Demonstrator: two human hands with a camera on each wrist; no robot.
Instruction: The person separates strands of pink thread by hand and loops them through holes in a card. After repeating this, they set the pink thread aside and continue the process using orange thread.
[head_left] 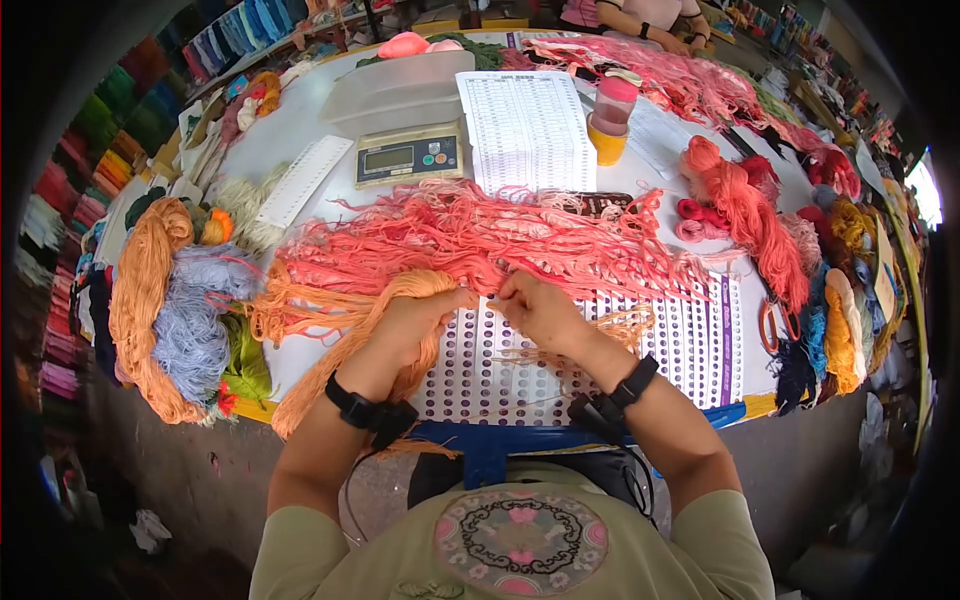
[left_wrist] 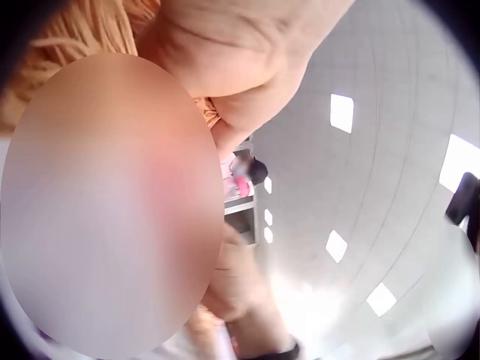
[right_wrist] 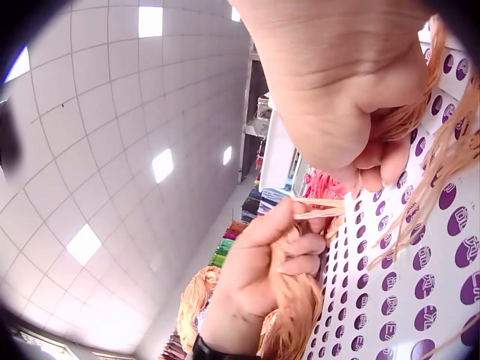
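Observation:
My left hand (head_left: 408,325) grips a thick peach-orange skein of thread (head_left: 345,362), which drapes past the wrist toward the near table edge. In the right wrist view, a few thin strands (right_wrist: 322,206) stretch from the left hand's thumb and finger toward my right hand (right_wrist: 352,97). Curled fingers of the right hand hold peach thread, and loose ends (right_wrist: 420,202) hang beside it over a white card printed with purple dots (head_left: 480,365). Just beyond both hands lies a wide row of coral-pink thread (head_left: 400,240). A blurred oval covers much of the left wrist view.
Behind the coral thread stand a digital scale (head_left: 408,157), a clear plastic tray (head_left: 395,97), printed sheets (head_left: 528,130) and a pink-and-yellow jar (head_left: 612,115). Skeins in blue-grey (head_left: 205,310) and coral (head_left: 745,210) flank the work area. Another person (head_left: 655,18) sits across the table.

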